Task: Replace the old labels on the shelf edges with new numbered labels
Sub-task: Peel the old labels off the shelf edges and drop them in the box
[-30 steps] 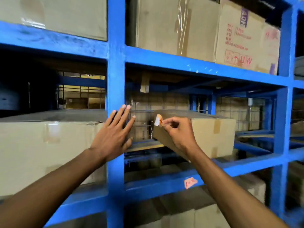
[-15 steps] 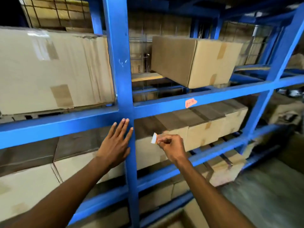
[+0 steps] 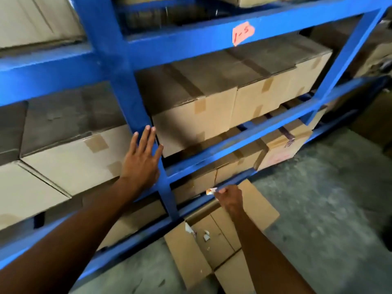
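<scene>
An orange label marked "1-5" is stuck on the upper blue shelf beam. My left hand lies flat and open against the blue upright post, fingers spread. My right hand is low, in front of the bottom shelf beam, and pinches a small peeled white-and-orange label scrap between thumb and fingers. The scrap hangs over an open cardboard box on the floor.
Taped cardboard boxes fill the rack's shelves on both sides of the post. White paper scraps lie on the floor box's flaps. Grey concrete floor stretches to the right, with more boxes at the far right.
The view has tilted down from the middle shelves to the lowest ones. My right hand has dropped with the scrap to just above the floor box. My left hand has slid down the post.
</scene>
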Tool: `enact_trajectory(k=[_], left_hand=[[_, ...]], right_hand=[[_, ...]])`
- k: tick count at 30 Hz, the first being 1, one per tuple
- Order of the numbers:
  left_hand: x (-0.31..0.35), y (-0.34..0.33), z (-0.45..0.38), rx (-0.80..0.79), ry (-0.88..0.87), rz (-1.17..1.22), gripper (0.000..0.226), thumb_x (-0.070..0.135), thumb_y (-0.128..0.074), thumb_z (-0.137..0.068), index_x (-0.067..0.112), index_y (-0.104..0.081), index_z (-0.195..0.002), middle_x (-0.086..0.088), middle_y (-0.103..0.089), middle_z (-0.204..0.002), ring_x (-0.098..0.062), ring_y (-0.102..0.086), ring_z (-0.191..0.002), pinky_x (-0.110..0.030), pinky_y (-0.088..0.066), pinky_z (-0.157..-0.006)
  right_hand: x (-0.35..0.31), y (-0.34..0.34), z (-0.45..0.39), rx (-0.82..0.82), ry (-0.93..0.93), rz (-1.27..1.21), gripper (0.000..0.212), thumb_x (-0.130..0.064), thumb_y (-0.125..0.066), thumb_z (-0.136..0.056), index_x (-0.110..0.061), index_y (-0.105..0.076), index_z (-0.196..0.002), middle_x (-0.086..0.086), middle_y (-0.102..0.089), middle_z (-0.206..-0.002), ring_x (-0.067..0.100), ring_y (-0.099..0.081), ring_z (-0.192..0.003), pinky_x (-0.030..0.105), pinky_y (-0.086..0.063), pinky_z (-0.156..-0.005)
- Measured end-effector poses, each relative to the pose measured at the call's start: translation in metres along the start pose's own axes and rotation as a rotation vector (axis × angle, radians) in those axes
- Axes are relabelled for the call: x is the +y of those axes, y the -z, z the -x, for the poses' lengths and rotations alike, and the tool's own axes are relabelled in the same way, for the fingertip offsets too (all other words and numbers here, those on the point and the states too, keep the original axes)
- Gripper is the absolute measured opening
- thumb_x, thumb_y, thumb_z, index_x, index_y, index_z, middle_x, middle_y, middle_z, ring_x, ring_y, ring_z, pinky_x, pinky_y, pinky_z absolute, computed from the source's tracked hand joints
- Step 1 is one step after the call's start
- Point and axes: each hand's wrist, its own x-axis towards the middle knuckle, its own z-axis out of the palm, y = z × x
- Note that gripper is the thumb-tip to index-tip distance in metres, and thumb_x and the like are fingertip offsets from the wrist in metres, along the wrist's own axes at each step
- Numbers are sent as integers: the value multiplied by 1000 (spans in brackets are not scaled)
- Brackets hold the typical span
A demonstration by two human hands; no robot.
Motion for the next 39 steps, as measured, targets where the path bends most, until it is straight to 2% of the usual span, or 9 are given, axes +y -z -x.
enact_trajectory(k=[5, 12, 18, 22, 24, 28, 33, 36, 39], left_hand=[[7, -20, -2, 27, 32, -11, 77, 41, -49, -86, 18, -9, -148, -27, 24, -150, -40, 26, -138, -50, 6, -114], [7, -30, -2, 27, 30, -50, 93, 48, -59, -80, 15, -4, -148, -27, 25, -150, -42, 26, -137, -51, 2, -115], [22, -20, -3, -10, 34, 61, 79, 43, -52, -85, 15, -13, -148, -28, 18, -152, -40, 22, -139, -51, 9, -113], [40, 4, -12, 29, 8, 194, 74, 40, -48, -87, 15, -13, -147, -24, 13, -154, -34, 17, -142, -48, 9, -114], [43, 32, -28, 123, -5, 233, 75, 37, -55, -83, 13, -21, -146, -23, 5, -155, -34, 11, -143, -48, 4, -115], [37, 94, -68, 401, 8, 212, 79, 26, -70, -64, 7, -43, -136, -24, -27, -150, -38, -23, -140, -53, -15, -112], [20, 138, -109, 560, 74, 68, 91, 27, -66, -66, 9, -25, -145, -22, -16, -154, -35, -8, -143, -50, -4, -116], [14, 149, -128, 523, 206, 83, 100, 28, -70, -64, 8, -17, -147, -23, -10, -155, -35, -2, -144, -50, -4, -116], [10, 143, -138, 483, 240, 17, 107, 27, -71, -62, 7, -9, -148, -22, -3, -155, -35, 2, -144, -51, -1, -117]], right_hand=[[27, -17, -18, 77, -179, 2, 30, -16, -56, -88, 2, -61, -111, 22, -62, -120, 36, -58, -112, 40, -49, -93], [29, -16, -25, 59, -200, -44, 26, -16, -54, -89, 1, -62, -106, 22, -66, -111, 36, -62, -103, 38, -51, -87], [-9, 9, -18, -4, 20, -20, 20, -13, -54, -86, -6, -68, -99, 17, -68, -105, 32, -63, -100, 37, -51, -88], [-53, 45, -19, 60, 194, -44, 22, -8, -52, -85, -8, -67, -101, 12, -68, -106, 29, -63, -101, 40, -52, -89], [-86, 74, -25, 104, 301, -63, 23, -8, -51, -84, -9, -68, -100, 14, -70, -103, 30, -64, -99, 39, -53, -87], [-159, 137, -42, 277, 523, -98, 25, -10, -53, -83, -7, -69, -102, 16, -72, -100, 32, -64, -98, 35, -50, -84], [-220, 192, -58, 410, 739, -230, 27, -14, -57, -85, -11, -61, -111, 14, -68, -98, 32, -63, -92, 41, -50, -83], [-246, 210, -70, 424, 884, -299, 41, -11, -58, -85, -9, -51, -126, 13, -59, -112, 24, -59, -99, 36, -47, -88], [-258, 214, -83, 447, 919, -316, 36, -13, -61, -85, -9, -52, -120, 12, -54, -117, 24, -57, -103, 39, -48, -91]])
